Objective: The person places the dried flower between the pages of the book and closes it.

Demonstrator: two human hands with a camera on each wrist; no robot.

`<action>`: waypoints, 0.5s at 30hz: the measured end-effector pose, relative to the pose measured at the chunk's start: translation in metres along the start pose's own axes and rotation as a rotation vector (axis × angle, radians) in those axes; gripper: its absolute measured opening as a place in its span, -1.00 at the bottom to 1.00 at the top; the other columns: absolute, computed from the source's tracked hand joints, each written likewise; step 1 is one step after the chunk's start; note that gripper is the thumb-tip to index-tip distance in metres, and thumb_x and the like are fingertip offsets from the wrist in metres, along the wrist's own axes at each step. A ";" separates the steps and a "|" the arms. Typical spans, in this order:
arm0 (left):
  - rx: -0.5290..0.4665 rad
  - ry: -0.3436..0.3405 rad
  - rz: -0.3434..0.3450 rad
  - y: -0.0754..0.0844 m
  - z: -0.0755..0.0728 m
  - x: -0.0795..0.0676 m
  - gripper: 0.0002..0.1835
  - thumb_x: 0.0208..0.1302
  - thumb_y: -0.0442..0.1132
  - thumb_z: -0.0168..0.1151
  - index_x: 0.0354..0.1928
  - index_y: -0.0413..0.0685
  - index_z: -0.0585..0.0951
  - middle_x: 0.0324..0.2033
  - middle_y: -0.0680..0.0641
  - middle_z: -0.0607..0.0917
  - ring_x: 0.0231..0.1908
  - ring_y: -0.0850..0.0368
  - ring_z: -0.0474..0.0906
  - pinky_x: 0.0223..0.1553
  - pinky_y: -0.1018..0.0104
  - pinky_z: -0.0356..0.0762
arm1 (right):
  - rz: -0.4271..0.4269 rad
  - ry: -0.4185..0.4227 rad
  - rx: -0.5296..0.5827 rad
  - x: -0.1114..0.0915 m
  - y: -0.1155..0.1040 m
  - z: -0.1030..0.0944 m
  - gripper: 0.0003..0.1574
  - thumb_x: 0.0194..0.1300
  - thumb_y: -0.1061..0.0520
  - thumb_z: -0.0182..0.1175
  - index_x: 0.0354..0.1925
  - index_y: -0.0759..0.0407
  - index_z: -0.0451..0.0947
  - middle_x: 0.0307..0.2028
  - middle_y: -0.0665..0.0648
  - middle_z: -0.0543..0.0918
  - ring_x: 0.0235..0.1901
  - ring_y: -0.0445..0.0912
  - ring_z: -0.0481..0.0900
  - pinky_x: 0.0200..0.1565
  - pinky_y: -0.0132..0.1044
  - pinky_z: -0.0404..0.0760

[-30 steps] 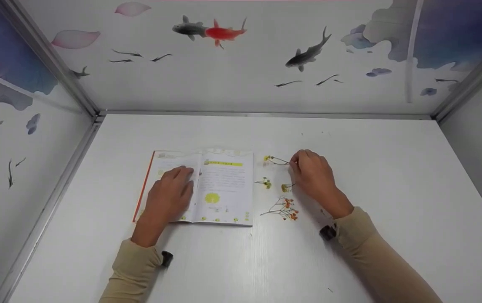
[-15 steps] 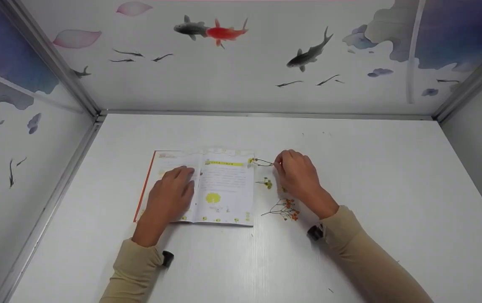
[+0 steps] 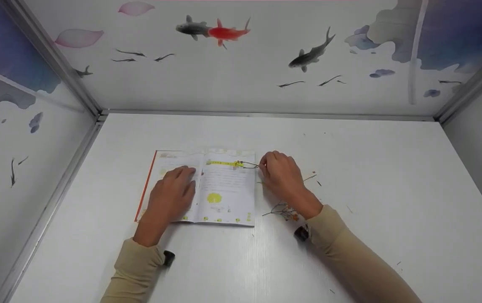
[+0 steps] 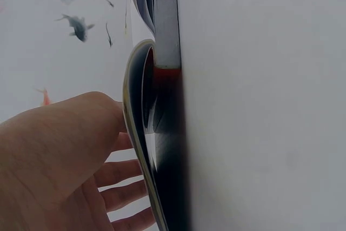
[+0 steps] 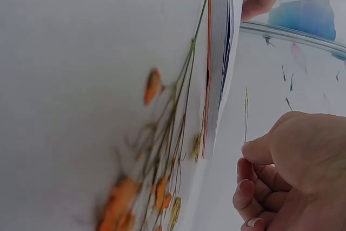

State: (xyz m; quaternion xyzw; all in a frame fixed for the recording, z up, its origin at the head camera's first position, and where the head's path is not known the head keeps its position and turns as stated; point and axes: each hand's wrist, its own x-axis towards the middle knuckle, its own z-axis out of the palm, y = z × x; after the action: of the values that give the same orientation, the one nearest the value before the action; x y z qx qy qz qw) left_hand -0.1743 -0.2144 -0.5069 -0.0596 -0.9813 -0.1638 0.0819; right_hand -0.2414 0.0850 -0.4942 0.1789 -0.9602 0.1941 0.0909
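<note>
An open book (image 3: 228,181) with a red cover edge lies on the white table. My left hand (image 3: 171,193) rests on its left page, fingers extended. Thumb and fingertips of my right hand (image 3: 283,174) pinch the stems of a small dried flower sprig (image 3: 247,164). Its yellow blossoms overlap the top of the right page, near the yellow heading strip. In the right wrist view the pinched stem (image 5: 246,112) stands out above the book's level. An orange-flowered sprig (image 3: 283,211) lies beside the book's lower right corner, partly behind my right wrist.
Thin stem ends (image 3: 310,176) show to the right of my right hand; other small yellow-green flowers are mostly hidden under it. Tiny plant scraps (image 3: 349,209) are scattered on the table (image 3: 232,269). Printed wall panels (image 3: 241,75) with fish enclose the back and sides.
My right hand has moved left with the yellow sprig, from the table beside the book to over the right page's upper edge. My left hand has stayed on the left page.
</note>
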 end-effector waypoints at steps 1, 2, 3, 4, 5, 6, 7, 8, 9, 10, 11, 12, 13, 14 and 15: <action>-0.003 0.006 0.007 0.000 0.000 0.000 -0.58 0.48 -0.08 0.10 0.32 0.05 0.51 0.31 -0.08 0.54 0.34 -0.10 0.46 0.18 -0.16 0.52 | -0.010 0.009 0.000 0.001 -0.002 0.001 -0.89 0.44 0.11 0.19 -0.19 0.14 0.57 -0.28 0.07 0.64 -0.28 -0.03 0.58 -0.08 -0.10 0.56; -0.003 0.011 0.011 0.000 0.000 0.000 -0.58 0.48 -0.08 0.10 0.31 0.05 0.52 0.31 -0.08 0.55 0.33 -0.11 0.46 0.17 -0.16 0.52 | -0.019 0.018 -0.003 0.001 -0.003 0.002 -0.89 0.44 0.12 0.19 -0.19 0.14 0.57 -0.28 0.08 0.64 -0.28 -0.03 0.58 -0.10 -0.10 0.57; -0.004 0.016 0.016 0.000 0.000 0.000 -0.58 0.48 -0.09 0.11 0.31 0.05 0.52 0.30 -0.09 0.55 0.33 -0.11 0.47 0.16 -0.16 0.53 | -0.029 0.026 -0.004 0.002 -0.005 0.003 -0.89 0.44 0.12 0.20 -0.19 0.15 0.58 -0.28 0.08 0.65 -0.28 -0.02 0.59 -0.11 -0.10 0.57; -0.005 0.021 0.020 0.000 0.000 -0.001 -0.58 0.48 -0.09 0.11 0.30 0.04 0.53 0.30 -0.09 0.56 0.32 -0.11 0.47 0.15 -0.16 0.54 | -0.035 0.033 -0.006 0.002 -0.006 0.004 -0.90 0.44 0.12 0.20 -0.18 0.15 0.58 -0.28 0.08 0.65 -0.28 -0.02 0.60 -0.12 -0.10 0.57; -0.005 0.025 0.023 0.000 0.000 -0.001 -0.59 0.47 -0.09 0.11 0.30 0.04 0.53 0.30 -0.09 0.56 0.32 -0.11 0.48 0.14 -0.16 0.54 | -0.039 0.038 -0.005 0.002 -0.008 0.005 -0.90 0.44 0.13 0.19 -0.19 0.15 0.58 -0.28 0.09 0.65 -0.28 -0.02 0.60 -0.13 -0.10 0.56; -0.002 0.026 0.024 0.000 0.001 0.000 -0.59 0.48 -0.08 0.11 0.30 0.04 0.54 0.29 -0.09 0.56 0.32 -0.11 0.48 0.13 -0.16 0.54 | -0.040 0.041 -0.002 0.003 -0.010 0.006 -0.90 0.44 0.13 0.19 -0.19 0.14 0.58 -0.29 0.09 0.65 -0.28 -0.02 0.60 -0.14 -0.10 0.56; 0.001 0.024 0.023 0.000 0.001 0.000 -0.58 0.48 -0.06 0.12 0.30 0.04 0.53 0.29 -0.09 0.56 0.31 -0.11 0.48 0.13 -0.16 0.54 | -0.041 0.044 0.001 0.003 -0.011 0.007 -0.91 0.44 0.14 0.19 -0.19 0.14 0.59 -0.29 0.09 0.65 -0.28 -0.02 0.60 -0.14 -0.10 0.56; 0.011 0.018 0.017 0.000 0.002 0.000 -0.56 0.47 -0.02 0.13 0.31 0.05 0.53 0.29 -0.09 0.56 0.32 -0.10 0.48 0.14 -0.16 0.54 | -0.035 0.041 0.006 0.004 -0.013 0.008 -0.92 0.44 0.14 0.19 -0.18 0.14 0.58 -0.28 0.08 0.64 -0.28 -0.02 0.60 -0.13 -0.10 0.55; 0.022 0.010 0.012 0.001 0.002 0.000 -0.52 0.46 0.04 0.14 0.32 0.05 0.51 0.29 -0.09 0.56 0.32 -0.10 0.47 0.15 -0.16 0.54 | -0.028 0.036 0.009 0.004 -0.015 0.009 -0.92 0.44 0.14 0.19 -0.18 0.13 0.58 -0.28 0.07 0.64 -0.28 -0.02 0.59 -0.13 -0.11 0.55; 0.033 0.003 0.006 0.002 0.003 0.001 -0.47 0.44 0.11 0.15 0.33 0.04 0.50 0.30 -0.10 0.55 0.33 -0.11 0.47 0.16 -0.16 0.53 | -0.022 0.032 0.012 0.005 -0.018 0.010 -0.92 0.44 0.14 0.19 -0.18 0.13 0.57 -0.28 0.07 0.63 -0.28 -0.03 0.58 -0.12 -0.11 0.55; 0.044 -0.002 0.005 0.003 0.004 0.001 -0.41 0.41 0.17 0.15 0.34 0.02 0.49 0.30 -0.12 0.54 0.33 -0.12 0.47 0.16 -0.17 0.53 | -0.017 0.029 0.014 0.006 -0.020 0.011 -0.92 0.44 0.14 0.19 -0.18 0.13 0.57 -0.28 0.07 0.63 -0.28 -0.03 0.58 -0.11 -0.11 0.55; 0.060 -0.009 0.002 0.004 0.005 0.002 -0.34 0.38 0.25 0.15 0.35 0.02 0.47 0.31 -0.13 0.53 0.33 -0.13 0.46 0.17 -0.18 0.53 | -0.015 0.025 0.014 0.006 -0.022 0.012 -0.91 0.44 0.14 0.19 -0.17 0.13 0.58 -0.29 0.07 0.63 -0.28 -0.03 0.58 -0.10 -0.11 0.56; 0.073 -0.013 -0.001 0.005 0.006 0.002 -0.27 0.33 0.32 0.16 0.36 0.00 0.46 0.31 -0.15 0.53 0.33 -0.14 0.46 0.17 -0.19 0.53 | -0.014 0.021 0.012 0.007 -0.024 0.013 -0.91 0.45 0.13 0.19 -0.17 0.14 0.58 -0.28 0.06 0.63 -0.28 -0.03 0.58 -0.09 -0.11 0.56; 0.088 -0.015 -0.002 0.006 0.007 0.003 -0.21 0.29 0.37 0.16 0.37 -0.01 0.44 0.31 -0.17 0.52 0.33 -0.15 0.45 0.16 -0.20 0.53 | -0.013 0.015 0.009 0.008 -0.026 0.014 -0.90 0.45 0.12 0.18 -0.16 0.14 0.58 -0.28 0.06 0.63 -0.27 -0.04 0.59 -0.08 -0.11 0.57; 0.097 -0.014 0.000 0.007 0.007 0.003 -0.17 0.27 0.40 0.16 0.37 -0.03 0.44 0.31 -0.19 0.52 0.33 -0.16 0.45 0.15 -0.21 0.53 | -0.014 0.010 0.006 0.008 -0.027 0.015 -0.89 0.45 0.12 0.18 -0.16 0.14 0.58 -0.27 0.06 0.63 -0.27 -0.04 0.59 -0.08 -0.11 0.57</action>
State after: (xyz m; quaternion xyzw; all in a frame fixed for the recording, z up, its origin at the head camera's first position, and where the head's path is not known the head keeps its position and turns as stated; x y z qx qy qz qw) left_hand -0.1775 -0.2056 -0.5110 -0.0565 -0.9886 -0.1155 0.0779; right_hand -0.2405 0.0526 -0.4968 0.1848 -0.9579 0.1976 0.0967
